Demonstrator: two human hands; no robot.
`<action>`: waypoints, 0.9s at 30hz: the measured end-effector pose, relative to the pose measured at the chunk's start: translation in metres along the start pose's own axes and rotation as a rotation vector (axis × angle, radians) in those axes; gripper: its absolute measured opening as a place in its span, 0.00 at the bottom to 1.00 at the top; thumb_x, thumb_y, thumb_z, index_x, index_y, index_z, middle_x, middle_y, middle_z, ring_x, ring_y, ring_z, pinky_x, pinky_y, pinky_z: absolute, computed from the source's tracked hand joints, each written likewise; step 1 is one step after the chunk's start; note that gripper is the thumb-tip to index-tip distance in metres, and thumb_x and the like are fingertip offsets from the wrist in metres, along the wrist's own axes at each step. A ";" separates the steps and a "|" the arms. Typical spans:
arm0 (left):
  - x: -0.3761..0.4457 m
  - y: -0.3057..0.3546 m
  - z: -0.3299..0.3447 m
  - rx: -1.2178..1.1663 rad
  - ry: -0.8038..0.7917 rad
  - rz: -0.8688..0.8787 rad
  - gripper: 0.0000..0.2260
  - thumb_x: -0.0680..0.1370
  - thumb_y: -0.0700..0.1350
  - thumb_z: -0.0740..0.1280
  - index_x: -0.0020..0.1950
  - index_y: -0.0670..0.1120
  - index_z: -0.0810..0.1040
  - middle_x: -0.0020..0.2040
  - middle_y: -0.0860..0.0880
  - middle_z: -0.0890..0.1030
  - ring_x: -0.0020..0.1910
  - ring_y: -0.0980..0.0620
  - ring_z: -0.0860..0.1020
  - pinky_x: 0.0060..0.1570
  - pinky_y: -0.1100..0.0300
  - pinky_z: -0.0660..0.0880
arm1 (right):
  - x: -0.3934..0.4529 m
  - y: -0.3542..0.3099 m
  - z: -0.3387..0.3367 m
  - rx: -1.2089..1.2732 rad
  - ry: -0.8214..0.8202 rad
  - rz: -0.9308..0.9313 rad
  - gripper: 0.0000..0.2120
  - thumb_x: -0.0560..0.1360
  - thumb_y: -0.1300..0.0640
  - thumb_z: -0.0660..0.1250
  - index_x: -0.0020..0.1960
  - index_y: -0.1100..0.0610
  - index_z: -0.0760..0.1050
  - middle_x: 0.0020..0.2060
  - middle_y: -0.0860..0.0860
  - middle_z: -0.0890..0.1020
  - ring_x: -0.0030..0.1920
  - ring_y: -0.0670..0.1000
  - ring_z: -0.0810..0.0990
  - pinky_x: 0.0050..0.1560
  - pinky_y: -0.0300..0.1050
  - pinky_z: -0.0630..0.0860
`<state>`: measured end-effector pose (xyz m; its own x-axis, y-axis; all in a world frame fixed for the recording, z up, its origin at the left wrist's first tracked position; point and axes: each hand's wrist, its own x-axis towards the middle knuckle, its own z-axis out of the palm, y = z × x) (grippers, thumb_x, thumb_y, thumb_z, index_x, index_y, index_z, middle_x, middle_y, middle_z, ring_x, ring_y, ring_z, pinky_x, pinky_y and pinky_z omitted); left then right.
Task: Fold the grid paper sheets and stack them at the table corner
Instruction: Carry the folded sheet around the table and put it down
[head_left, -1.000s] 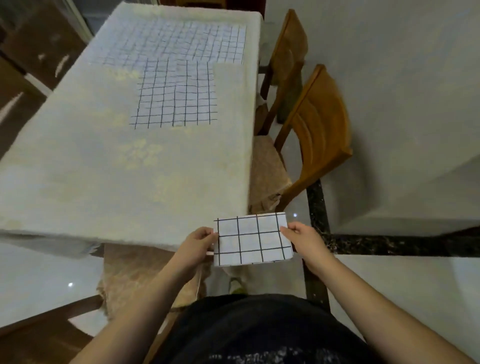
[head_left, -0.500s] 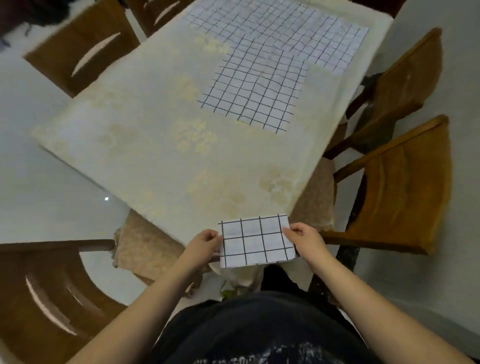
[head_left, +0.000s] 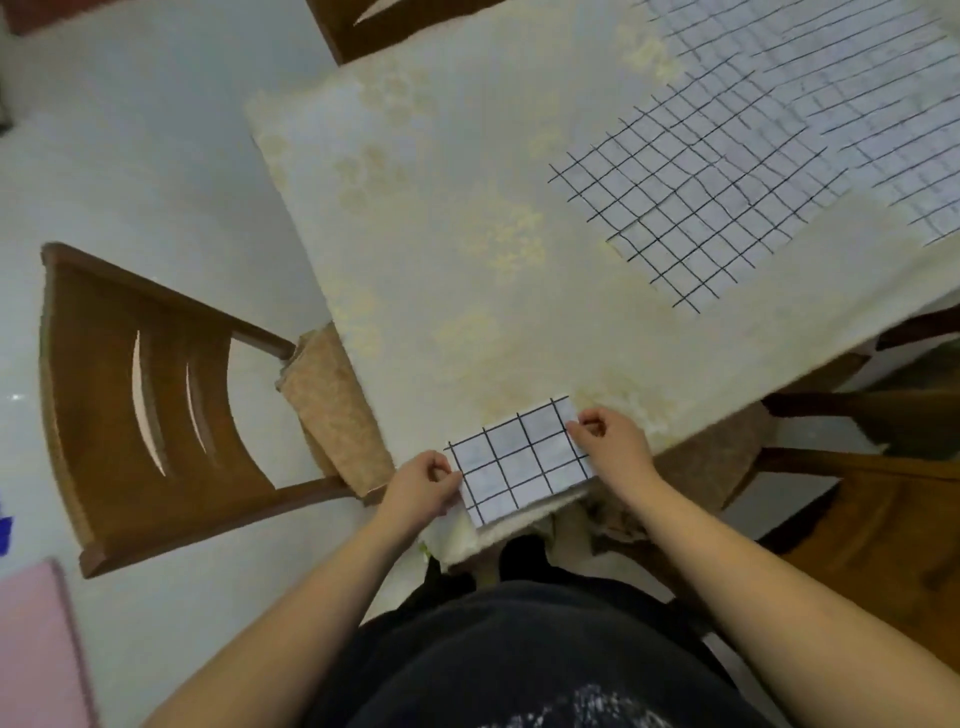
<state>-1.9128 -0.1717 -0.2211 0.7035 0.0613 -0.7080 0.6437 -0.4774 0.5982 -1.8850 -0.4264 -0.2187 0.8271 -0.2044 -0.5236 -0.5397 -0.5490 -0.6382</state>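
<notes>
Right now the folded grid sheet (head_left: 521, 457) sits at the table's (head_left: 457, 270) nearest corner, at about 6 o'clock on the cloth-covered top, its near edge flush with or slightly past the rim (hard to tell which). The left hand (head_left: 422, 486) pinches its left edge, and the right hand (head_left: 609, 439) pinches the right edge, fingers curled on the paper. The main risk, as I judge it, is overhang: if both pinches let go while the sheet lies this close to the rim, it could tip or slide off toward the floor. A springy fold could also pop open. Unfolded grid sheets (head_left: 696, 208) lie well apart at about 1 o'clock, and dragging them over might snag the loose cloth.
</notes>
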 end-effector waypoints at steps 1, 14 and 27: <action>0.000 0.000 0.002 0.030 0.023 0.011 0.05 0.77 0.43 0.69 0.47 0.42 0.75 0.39 0.43 0.83 0.36 0.50 0.81 0.35 0.57 0.79 | 0.003 -0.001 0.001 -0.024 -0.001 -0.018 0.10 0.77 0.51 0.68 0.53 0.57 0.77 0.42 0.49 0.79 0.44 0.50 0.78 0.44 0.40 0.68; 0.003 -0.007 0.014 0.512 0.377 0.462 0.16 0.75 0.49 0.70 0.60 0.44 0.75 0.52 0.48 0.77 0.50 0.49 0.76 0.48 0.56 0.72 | 0.010 -0.003 0.012 -0.460 0.037 -0.454 0.18 0.78 0.51 0.64 0.66 0.54 0.72 0.59 0.53 0.75 0.59 0.55 0.75 0.60 0.51 0.71; 0.001 -0.042 0.039 1.034 0.114 0.551 0.32 0.80 0.61 0.52 0.79 0.44 0.56 0.79 0.44 0.55 0.78 0.48 0.52 0.74 0.49 0.48 | 0.003 0.022 0.046 -0.944 -0.267 -0.645 0.33 0.79 0.37 0.49 0.79 0.51 0.49 0.78 0.52 0.51 0.78 0.53 0.51 0.74 0.51 0.46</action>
<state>-1.9514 -0.1861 -0.2618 0.8671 -0.3221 -0.3799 -0.2692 -0.9448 0.1866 -1.9021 -0.4017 -0.2605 0.7852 0.4463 -0.4293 0.3909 -0.8949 -0.2153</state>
